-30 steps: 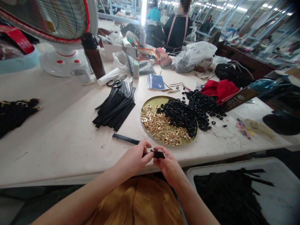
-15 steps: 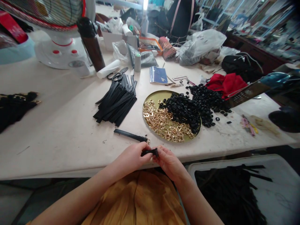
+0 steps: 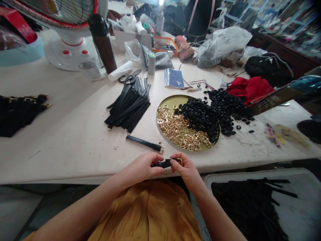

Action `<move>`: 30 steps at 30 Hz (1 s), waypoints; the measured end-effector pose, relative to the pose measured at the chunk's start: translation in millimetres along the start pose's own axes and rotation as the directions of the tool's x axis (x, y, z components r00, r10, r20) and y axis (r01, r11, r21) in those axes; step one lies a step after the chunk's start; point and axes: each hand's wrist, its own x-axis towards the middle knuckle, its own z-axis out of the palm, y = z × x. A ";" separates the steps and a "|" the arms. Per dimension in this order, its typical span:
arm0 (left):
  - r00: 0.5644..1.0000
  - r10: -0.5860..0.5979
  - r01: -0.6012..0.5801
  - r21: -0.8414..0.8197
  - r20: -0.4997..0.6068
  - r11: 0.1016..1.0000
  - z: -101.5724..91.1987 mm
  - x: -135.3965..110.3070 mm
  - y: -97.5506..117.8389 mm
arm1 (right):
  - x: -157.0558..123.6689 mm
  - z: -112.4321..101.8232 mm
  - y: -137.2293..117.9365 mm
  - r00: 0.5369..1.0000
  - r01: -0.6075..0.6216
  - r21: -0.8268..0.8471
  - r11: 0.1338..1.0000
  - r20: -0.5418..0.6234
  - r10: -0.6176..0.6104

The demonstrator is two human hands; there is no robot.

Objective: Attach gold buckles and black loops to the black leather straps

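A black strap is stretched between my two hands at the table's front edge. My left hand pinches its left part between thumb and fingers. At its other end my right hand grips the strap beside a gold buckle, which the fingers partly cover. Just beyond my hands lies another black strap with a buckle on the table. A round gold tray holds gold buckles on its left and small black loops on its right. Left of the tray is a pile of black strips.
Black loops spill past the tray toward a red cloth. Behind the strips stand scissors, a thread spool, a dark bottle and a fan. Finished-looking buckled straps lie far left. A white bin sits below right.
My right hand has turned and shifted right along the strap, so a gold buckle shows at its fingers. More of the strap between my hands is visible. The whole view has shifted slightly.
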 end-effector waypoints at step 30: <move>0.989 -0.069 0.040 0.216 0.128 0.976 8.5 0.0 9.0 | -11.0 -10.8 9.3 0.975 0.217 -0.485 0.847 0.073 -0.208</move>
